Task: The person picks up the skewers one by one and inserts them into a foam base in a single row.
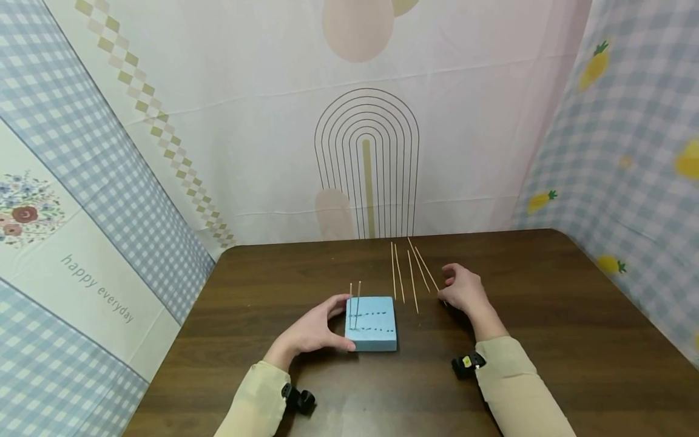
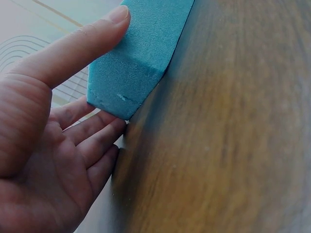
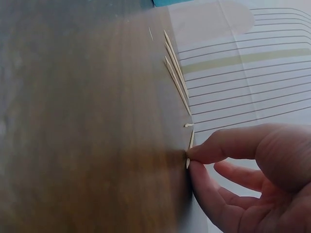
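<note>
A light-blue foam block lies on the table, with rows of dark marks on its top. Two thin wooden skewers stand upright in its left part. My left hand holds the block at its left side, the thumb on the near face and the fingers toward the far corner. In the left wrist view, the thumb presses the block's blue face. To the right, my right hand pinches the near end of a wooden skewer between thumb and index finger; this skewer lies on the table.
Several more skewers lie fanned out on the brown wooden table between block and right hand. A patterned cloth hangs behind the table's far edge. Checked cloths hang at both sides. Each wrist wears a small black camera.
</note>
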`<state>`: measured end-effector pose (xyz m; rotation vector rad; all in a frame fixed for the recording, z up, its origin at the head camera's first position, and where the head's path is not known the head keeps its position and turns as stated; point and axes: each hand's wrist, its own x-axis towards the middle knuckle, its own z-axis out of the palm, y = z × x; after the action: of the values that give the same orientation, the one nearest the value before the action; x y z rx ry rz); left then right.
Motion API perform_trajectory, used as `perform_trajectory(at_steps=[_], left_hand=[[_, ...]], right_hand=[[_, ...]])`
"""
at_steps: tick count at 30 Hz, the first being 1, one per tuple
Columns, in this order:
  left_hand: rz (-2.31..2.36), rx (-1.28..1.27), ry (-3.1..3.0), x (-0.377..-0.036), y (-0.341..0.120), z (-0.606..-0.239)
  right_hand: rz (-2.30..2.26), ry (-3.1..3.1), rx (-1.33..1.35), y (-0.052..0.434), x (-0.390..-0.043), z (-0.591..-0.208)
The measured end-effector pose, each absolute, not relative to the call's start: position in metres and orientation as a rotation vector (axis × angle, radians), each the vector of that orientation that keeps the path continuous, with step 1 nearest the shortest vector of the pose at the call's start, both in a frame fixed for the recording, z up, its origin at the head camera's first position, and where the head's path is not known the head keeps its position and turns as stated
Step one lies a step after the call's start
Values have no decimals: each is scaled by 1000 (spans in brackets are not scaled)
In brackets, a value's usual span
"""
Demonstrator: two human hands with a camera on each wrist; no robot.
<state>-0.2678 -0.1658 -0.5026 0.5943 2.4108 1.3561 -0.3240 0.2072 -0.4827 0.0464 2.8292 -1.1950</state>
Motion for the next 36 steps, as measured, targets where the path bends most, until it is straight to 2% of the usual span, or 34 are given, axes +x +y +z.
perform_trajectory(at_steps=[36], left_hand=[[1396,601,2387,-266,-164,-502]], right_hand=[[-1085,2882,93,209,-320,-477]])
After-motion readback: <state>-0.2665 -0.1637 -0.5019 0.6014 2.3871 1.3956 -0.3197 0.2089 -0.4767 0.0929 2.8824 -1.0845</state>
